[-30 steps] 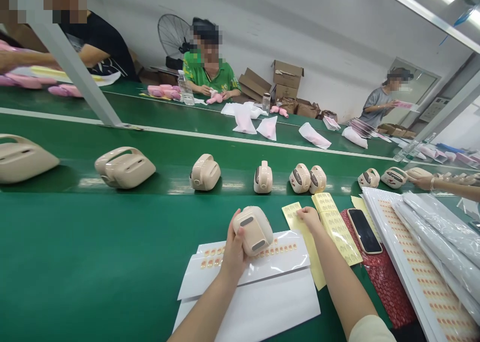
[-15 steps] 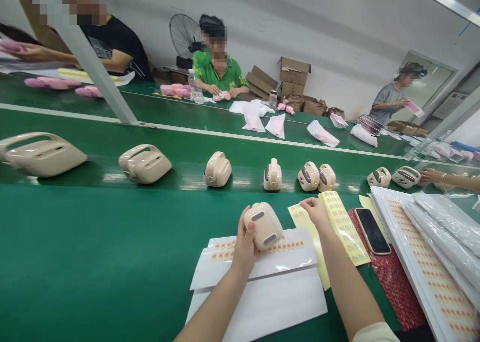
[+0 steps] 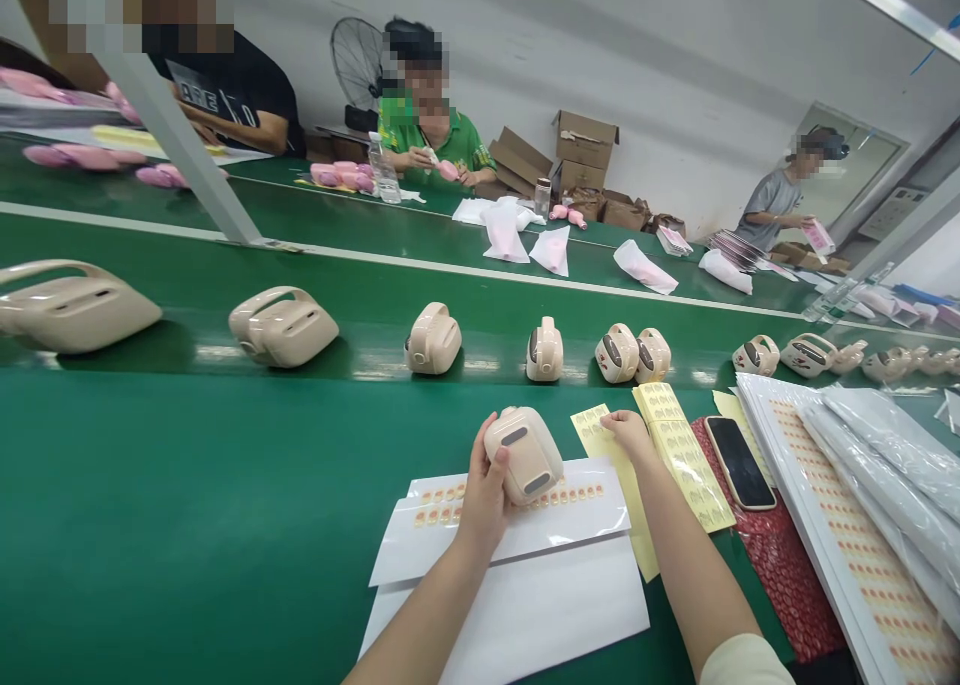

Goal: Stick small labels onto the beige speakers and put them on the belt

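Observation:
My left hand (image 3: pixel 486 480) is wrapped round a beige, rounded appliance (image 3: pixel 525 457), tilted so that a flat face with two grey strips shows. It is held over white sheets (image 3: pixel 555 605) with rows of small orange stickers. To the right, the fingertips of my right hand (image 3: pixel 628 433) are pinched together at the upper part of a yellow sticker sheet (image 3: pixel 589 427). Whatever lies between them is too small to make out. A thicker stack of yellow sticker sheets (image 3: pixel 686 455) lies beside my right wrist.
Several similar beige appliances (image 3: pixel 283 325) stand in a row on the green belt (image 3: pixel 360 350). On the right are a phone (image 3: pixel 741 463), red bubble wrap (image 3: pixel 787 575) and piled sticker sheets (image 3: pixel 847 525). Co-workers handle pink items across the bench; a slanted metal post (image 3: pixel 180 135) rises at left.
My right fingertips have shifted slightly down over the yellow sheet. The left hand keeps the appliance in nearly the same place. A co-worker's hand at the far right of the belt has gone from view.

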`<state>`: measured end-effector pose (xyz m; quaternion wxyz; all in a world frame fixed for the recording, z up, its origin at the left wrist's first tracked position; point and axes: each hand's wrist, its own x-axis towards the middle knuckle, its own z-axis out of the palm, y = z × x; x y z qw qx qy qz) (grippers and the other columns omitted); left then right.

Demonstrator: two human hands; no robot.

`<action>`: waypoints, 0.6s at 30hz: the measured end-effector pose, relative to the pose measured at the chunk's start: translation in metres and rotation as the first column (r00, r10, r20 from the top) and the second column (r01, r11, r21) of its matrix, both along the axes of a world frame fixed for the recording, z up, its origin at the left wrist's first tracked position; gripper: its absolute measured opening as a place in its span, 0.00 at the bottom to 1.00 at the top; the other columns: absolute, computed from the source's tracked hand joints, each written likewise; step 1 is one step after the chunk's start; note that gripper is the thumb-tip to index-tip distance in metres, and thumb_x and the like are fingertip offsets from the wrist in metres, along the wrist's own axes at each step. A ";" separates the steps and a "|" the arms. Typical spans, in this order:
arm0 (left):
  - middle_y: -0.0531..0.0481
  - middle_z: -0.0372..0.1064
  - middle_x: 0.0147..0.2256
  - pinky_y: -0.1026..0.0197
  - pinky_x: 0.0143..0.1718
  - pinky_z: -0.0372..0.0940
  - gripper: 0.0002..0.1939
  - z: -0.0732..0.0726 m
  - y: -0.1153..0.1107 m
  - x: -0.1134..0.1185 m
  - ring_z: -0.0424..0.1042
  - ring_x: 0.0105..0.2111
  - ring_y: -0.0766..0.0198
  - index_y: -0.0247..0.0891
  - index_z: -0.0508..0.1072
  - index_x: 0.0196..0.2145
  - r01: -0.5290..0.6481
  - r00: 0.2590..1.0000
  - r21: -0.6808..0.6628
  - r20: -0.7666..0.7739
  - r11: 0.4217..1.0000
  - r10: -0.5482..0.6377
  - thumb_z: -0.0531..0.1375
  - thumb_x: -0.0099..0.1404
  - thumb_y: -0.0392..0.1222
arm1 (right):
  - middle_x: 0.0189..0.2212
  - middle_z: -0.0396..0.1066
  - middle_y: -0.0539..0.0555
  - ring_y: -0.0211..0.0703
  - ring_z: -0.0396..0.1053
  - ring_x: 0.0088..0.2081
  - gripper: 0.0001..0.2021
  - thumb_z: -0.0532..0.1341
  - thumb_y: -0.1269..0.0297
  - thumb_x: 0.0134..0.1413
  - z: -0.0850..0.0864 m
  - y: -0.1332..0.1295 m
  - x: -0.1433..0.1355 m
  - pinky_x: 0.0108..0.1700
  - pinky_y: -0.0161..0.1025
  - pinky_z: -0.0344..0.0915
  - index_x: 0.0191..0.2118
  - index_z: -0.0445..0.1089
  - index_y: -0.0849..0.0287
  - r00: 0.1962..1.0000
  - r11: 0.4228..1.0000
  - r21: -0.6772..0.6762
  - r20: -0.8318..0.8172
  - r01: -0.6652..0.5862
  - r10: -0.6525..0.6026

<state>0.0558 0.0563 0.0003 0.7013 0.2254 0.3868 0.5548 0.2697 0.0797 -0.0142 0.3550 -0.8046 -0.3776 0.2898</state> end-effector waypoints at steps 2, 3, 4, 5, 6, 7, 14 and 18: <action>0.50 0.63 0.52 0.60 0.38 0.68 0.38 0.000 0.000 0.000 0.67 0.45 0.56 0.51 0.63 0.52 -0.002 1.000 0.006 0.002 1.000 0.002 0.66 0.42 0.58 | 0.20 0.69 0.52 0.43 0.67 0.27 0.05 0.59 0.67 0.36 -0.003 0.001 -0.001 0.29 0.36 0.59 0.16 0.65 0.58 1.000 1.000 0.019 0.012 0.015 -0.015; 0.49 0.63 0.53 0.60 0.38 0.68 0.38 0.000 0.000 0.000 0.67 0.45 0.55 0.51 0.63 0.52 -0.001 1.000 0.011 0.004 1.000 0.001 0.66 0.42 0.58 | 0.22 0.69 0.53 0.44 0.67 0.29 0.06 0.59 0.68 0.36 -0.004 0.002 -0.002 0.31 0.36 0.59 0.15 0.64 0.58 0.999 0.999 0.032 0.022 0.024 -0.025; 0.49 0.62 0.54 0.60 0.37 0.68 0.38 -0.001 0.000 0.000 0.67 0.46 0.55 0.51 0.63 0.52 0.003 1.000 0.016 0.006 1.000 -0.003 0.66 0.42 0.58 | 0.24 0.69 0.54 0.45 0.67 0.32 0.07 0.59 0.69 0.35 -0.006 0.003 -0.004 0.33 0.37 0.60 0.14 0.63 0.58 0.999 0.998 0.047 0.031 0.033 -0.034; 0.49 0.61 0.54 0.61 0.37 0.68 0.39 -0.001 0.000 0.000 0.67 0.45 0.55 0.51 0.62 0.52 0.008 1.000 0.018 0.006 1.000 -0.008 0.66 0.42 0.58 | 0.25 0.69 0.55 0.46 0.67 0.34 0.07 0.59 0.70 0.34 -0.007 0.003 -0.005 0.35 0.37 0.59 0.13 0.62 0.58 0.998 0.997 0.059 0.036 0.040 -0.042; 0.49 0.61 0.54 0.61 0.37 0.68 0.39 -0.002 0.000 0.000 0.67 0.45 0.55 0.52 0.62 0.52 0.014 1.000 0.016 0.004 1.000 -0.014 0.66 0.42 0.58 | 0.26 0.69 0.55 0.46 0.66 0.35 0.08 0.59 0.70 0.34 -0.007 0.004 -0.005 0.36 0.37 0.59 0.12 0.61 0.57 0.998 0.997 0.068 0.034 0.045 -0.047; 0.49 0.60 0.54 0.61 0.36 0.68 0.39 -0.002 0.001 0.000 0.67 0.44 0.56 0.52 0.61 0.53 0.020 1.000 0.011 -0.001 1.000 -0.020 0.66 0.42 0.58 | 0.25 0.68 0.55 0.46 0.66 0.35 0.08 0.59 0.70 0.33 -0.007 0.004 -0.006 0.36 0.37 0.59 0.12 0.60 0.57 0.999 0.996 0.072 0.023 0.047 -0.048; 0.49 0.59 0.55 0.61 0.35 0.68 0.38 -0.003 0.003 0.001 0.66 0.45 0.56 0.51 0.62 0.52 0.030 1.000 -0.007 -0.004 1.000 -0.030 0.66 0.42 0.57 | 0.15 0.62 0.47 0.36 0.59 0.21 0.07 0.62 0.63 0.32 0.003 0.002 0.004 0.28 0.36 0.57 0.16 0.64 0.59 0.973 0.997 0.073 -0.230 0.021 -0.003; 0.51 0.61 0.54 0.62 0.39 0.67 0.35 -0.003 0.003 0.003 0.66 0.47 0.56 0.52 0.65 0.50 0.011 1.000 -0.003 0.024 1.000 -0.011 0.67 0.42 0.55 | 0.13 0.59 0.45 0.34 0.57 0.20 0.13 0.65 0.58 0.27 0.016 0.001 0.003 0.29 0.36 0.57 0.15 0.61 0.59 0.929 0.991 0.131 -0.365 -0.010 0.058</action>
